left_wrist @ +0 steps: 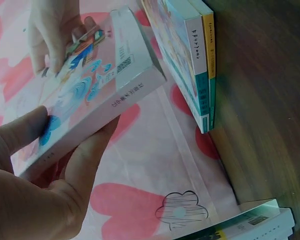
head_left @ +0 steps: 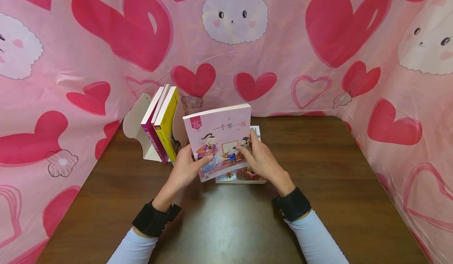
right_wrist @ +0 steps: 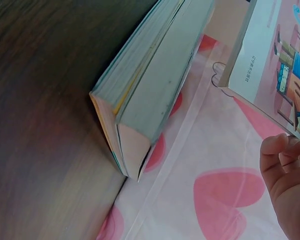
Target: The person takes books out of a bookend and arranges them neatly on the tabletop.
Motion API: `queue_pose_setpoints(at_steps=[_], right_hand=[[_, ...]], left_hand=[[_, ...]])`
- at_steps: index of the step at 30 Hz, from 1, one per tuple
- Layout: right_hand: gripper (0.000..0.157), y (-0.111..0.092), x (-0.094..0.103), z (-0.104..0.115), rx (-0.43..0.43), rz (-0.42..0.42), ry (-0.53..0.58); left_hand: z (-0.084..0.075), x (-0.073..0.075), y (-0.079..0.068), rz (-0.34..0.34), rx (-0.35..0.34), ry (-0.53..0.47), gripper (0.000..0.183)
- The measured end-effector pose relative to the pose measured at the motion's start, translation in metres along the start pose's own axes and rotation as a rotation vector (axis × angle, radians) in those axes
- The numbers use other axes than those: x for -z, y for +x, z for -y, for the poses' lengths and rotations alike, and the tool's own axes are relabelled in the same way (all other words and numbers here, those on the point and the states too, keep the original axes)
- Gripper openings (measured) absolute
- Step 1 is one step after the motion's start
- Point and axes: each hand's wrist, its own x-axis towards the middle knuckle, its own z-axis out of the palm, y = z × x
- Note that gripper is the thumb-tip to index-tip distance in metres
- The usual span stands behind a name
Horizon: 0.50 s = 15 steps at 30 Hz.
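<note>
Pink book, cover toward head camera, long axis tilted, top leftward

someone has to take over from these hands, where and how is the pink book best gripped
Probably pinch the pink book mid top edge, thumb on cover, fingers behind, coming from above on the far side. That edge stands raised and no hand touches it, while the left hand holds the lower left side and the right hand the right.
</note>
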Motion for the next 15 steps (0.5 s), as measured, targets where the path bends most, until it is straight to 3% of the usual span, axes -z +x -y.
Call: queue_pose_setpoints(at_steps=[6,15], right_hand=[[0.048,-0.0005,-0.0005,-0.0005,-0.006,-0.006,-0.031],[0.046,-0.0020,-0.0015,-0.0027,-0.033,-0.011,-0.033]], left_hand=[[-0.0018,-0.0017,-0.0005,0.022,0.014,0.026,0.058],[-0.0021,0.0040,-0.0007,0.179,-0.034,-0.009,0.071]])
